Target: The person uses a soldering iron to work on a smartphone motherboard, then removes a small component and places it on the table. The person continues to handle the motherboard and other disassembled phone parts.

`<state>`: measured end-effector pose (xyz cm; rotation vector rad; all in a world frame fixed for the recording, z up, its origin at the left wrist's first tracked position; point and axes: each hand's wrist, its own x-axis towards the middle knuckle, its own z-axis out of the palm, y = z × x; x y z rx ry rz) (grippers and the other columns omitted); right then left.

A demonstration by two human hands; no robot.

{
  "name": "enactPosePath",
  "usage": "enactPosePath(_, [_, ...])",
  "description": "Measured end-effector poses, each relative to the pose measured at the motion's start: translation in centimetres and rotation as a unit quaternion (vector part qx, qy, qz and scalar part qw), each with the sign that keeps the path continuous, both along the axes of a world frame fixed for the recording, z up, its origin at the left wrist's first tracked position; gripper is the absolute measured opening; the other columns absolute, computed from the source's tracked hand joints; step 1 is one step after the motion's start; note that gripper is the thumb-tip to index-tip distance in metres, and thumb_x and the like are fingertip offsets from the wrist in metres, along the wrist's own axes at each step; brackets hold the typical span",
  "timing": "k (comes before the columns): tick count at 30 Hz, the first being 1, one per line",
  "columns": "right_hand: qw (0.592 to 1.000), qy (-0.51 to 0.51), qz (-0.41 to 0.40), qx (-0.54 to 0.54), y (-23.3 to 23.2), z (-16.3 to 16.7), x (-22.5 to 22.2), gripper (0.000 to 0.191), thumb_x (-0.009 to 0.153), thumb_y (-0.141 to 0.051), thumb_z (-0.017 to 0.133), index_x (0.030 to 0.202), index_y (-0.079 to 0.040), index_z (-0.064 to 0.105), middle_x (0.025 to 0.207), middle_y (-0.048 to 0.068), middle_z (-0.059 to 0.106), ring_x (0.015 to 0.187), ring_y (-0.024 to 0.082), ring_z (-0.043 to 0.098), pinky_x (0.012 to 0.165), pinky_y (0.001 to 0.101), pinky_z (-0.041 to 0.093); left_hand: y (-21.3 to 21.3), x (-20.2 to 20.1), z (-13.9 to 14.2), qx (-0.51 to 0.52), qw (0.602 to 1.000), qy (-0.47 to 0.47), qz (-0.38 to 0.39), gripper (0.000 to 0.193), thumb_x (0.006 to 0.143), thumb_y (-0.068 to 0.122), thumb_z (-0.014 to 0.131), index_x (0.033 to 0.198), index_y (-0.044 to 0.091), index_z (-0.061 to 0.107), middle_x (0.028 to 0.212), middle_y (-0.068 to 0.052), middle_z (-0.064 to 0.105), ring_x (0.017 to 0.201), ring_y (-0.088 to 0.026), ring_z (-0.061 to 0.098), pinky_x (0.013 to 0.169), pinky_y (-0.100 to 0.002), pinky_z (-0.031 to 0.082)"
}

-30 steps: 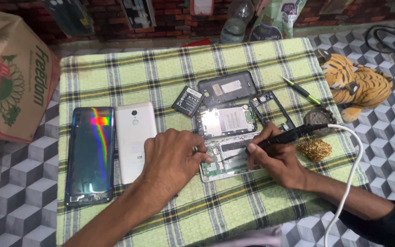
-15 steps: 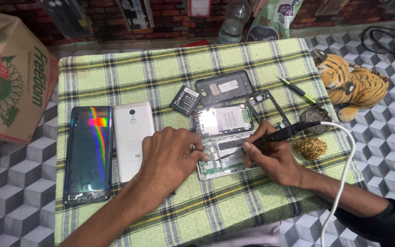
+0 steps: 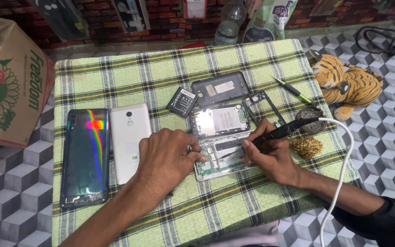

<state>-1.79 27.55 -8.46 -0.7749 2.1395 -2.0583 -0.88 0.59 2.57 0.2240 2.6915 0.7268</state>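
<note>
Fingers (image 3: 258, 137) gripping soldering iron (image 3: 280, 132), opened phone (image 3: 220, 137)

Matt checked cloth (image 3: 170, 68), glossy iridescent phone back (image 3: 86, 155), brassy wire-wool ball (image 3: 306, 147), plush tiger (image 3: 348, 87).

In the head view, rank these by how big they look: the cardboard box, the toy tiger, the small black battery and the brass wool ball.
1. cardboard box, though partly cut off by the frame edge
2. toy tiger
3. small black battery
4. brass wool ball

The last two look close in size, so their order is unsure.
</note>
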Motion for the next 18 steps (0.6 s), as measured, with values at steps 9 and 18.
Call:
enactPosePath(9, [1.0,0.0,0.002,-0.004,0.34,-0.57,-0.17,0.006,0.103,-0.003,0.055,0.1,-0.002,0.05,0.066,0.008,0.067,0.056,0.011,0.068,0.047,0.0248,0.058,-0.01,-0.04,-0.04,-0.004,1.0,-0.016,-0.002,0.024,0.082,0.037,0.079,0.088,0.014,0.08,0.062,-0.006,0.071,0.067,-0.019,0.072,0.066,-0.047,0.051])
enactPosePath(18, [1.0,0.012,-0.008,0.01,0.16,-0.57,-0.59,0.005,0.103,-0.005,0.053,0.101,-0.003,0.05,0.063,0.006,0.067,0.05,0.009,0.065,0.04,0.0223,0.051,0.11,-0.32,0.06,-0.014,0.999,-0.039,-0.008,0.022,0.086,0.036,0.077,0.09,0.014,0.079,0.058,-0.006,0.068,0.064,-0.018,0.071,0.066,-0.048,0.051])
